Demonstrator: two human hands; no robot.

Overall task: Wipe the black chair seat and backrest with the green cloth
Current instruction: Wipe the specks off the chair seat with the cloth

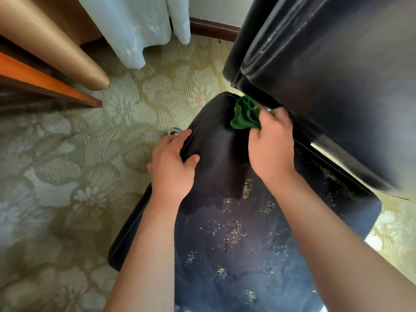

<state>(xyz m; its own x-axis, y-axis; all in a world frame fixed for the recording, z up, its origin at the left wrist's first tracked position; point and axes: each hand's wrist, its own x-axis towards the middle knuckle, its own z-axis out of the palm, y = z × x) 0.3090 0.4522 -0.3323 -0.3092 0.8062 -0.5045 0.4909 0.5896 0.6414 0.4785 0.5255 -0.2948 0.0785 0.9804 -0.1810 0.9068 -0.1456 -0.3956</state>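
The black chair seat (225,233) fills the lower middle, its near part dull and speckled with yellow crumbs, its far part dark and shiny. The black backrest (337,75) rises at the upper right, streaked with dust. My right hand (272,143) holds the bunched green cloth (245,113) against the far end of the seat, close to the gap under the backrest. My left hand (172,163) grips the seat's left edge, thumb on top and fingers curled round the stitched rim.
Patterned beige carpet (78,176) covers the floor to the left. A wooden furniture edge (45,82) and a tan curtain (56,46) stand at the upper left, a white sheer curtain (135,25) behind. A dark skirting board (213,28) runs along the wall.
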